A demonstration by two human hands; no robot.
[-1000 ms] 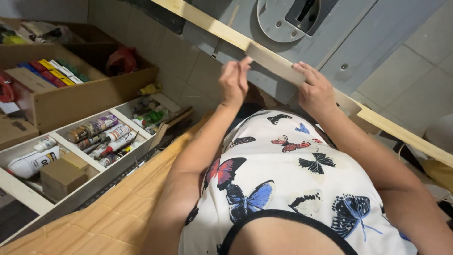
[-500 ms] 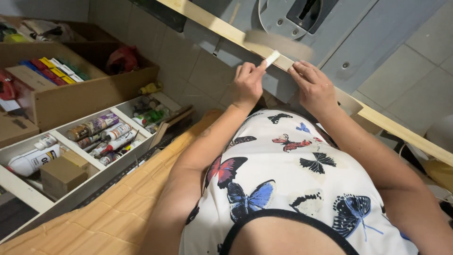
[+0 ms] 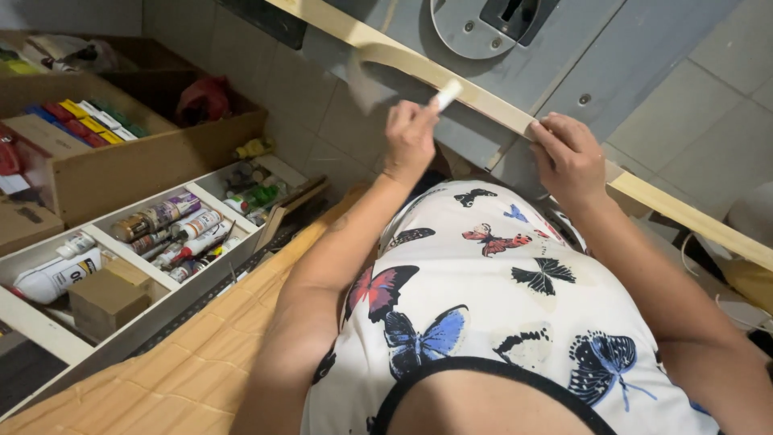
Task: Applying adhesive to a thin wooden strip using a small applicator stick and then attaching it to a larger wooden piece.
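— So, what has the left hand [image 3: 409, 138] got?

— It's closed around a small pale stick-like tool [image 3: 445, 95], whose tip pokes up past the knuckles. That tip sits just beside the long wooden strip [image 3: 475, 98], right at its near edge; I can't tell whether it's actually touching.

— And the right hand [image 3: 568, 158]?

— Clamped on the same strip, further along toward its right end, fingers curled over the top edge and the thumb on the near face. It's a firm grasp.

— Where does the strip run?

— Slantwise, from the top left down to the right edge of the view, lying in front of a grey panel [image 3: 644, 40] that has a round grey plate [image 3: 475, 28] at the top. The strip's left portion is blurred.

— What else is about?

— Down at the left, a white divided tray [image 3: 48, 330] holds paint tubes and bottles [image 3: 173, 229], a white bottle [image 3: 52, 274] and a small cardboard box [image 3: 109, 294]. Behind it stands a bigger cardboard box [image 3: 153, 165] with coloured markers [image 3: 84, 117] along its far edge. A woven mat [image 3: 193, 354] lies along the tray's near edge, and a butterfly-print shirt [image 3: 491, 306] fills the lower middle.
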